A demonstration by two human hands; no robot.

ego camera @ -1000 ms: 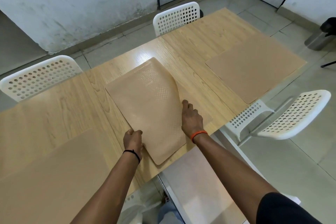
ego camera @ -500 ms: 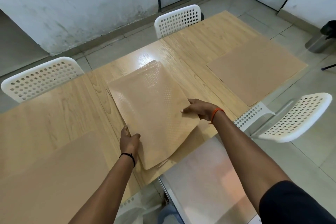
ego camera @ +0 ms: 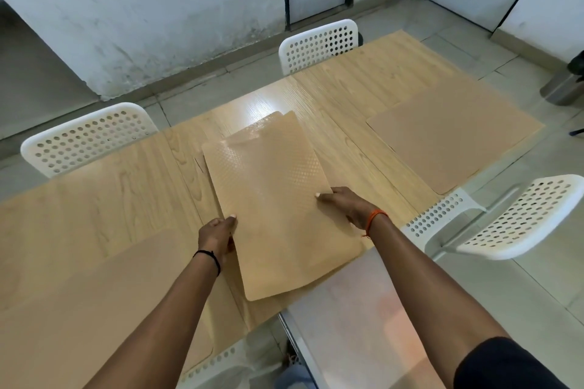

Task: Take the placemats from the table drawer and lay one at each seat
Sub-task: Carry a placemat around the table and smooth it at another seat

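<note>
You hold the top placemat (ego camera: 278,205) with both hands. Your left hand (ego camera: 216,235) pinches its left edge, thumb on top, and your right hand (ego camera: 346,207) grips the right edge with the fingers partly under it. The mat is lifted a little at your side and bends softly; its far end seems to rest on at least one more placemat (ego camera: 286,118) below, whose corner shows at the far end. These lie in the middle of the table (ego camera: 126,193).

One laid placemat (ego camera: 452,136) is already at the near seat on the right, and another laid placemat (ego camera: 94,287) at the near seat on the left. The two far chairs, the far left chair (ego camera: 85,139) and the far right chair (ego camera: 319,44), have no mat in front of them, so I judge that these seats are next.

To do this step well, lift the top mat fully free before you carry it, so that the mat under it does not slide along. Keep both edges in your grip, because the mat is floppy. Put the far edge down first, square to the table edge before the chair, then smooth it flat.
</note>
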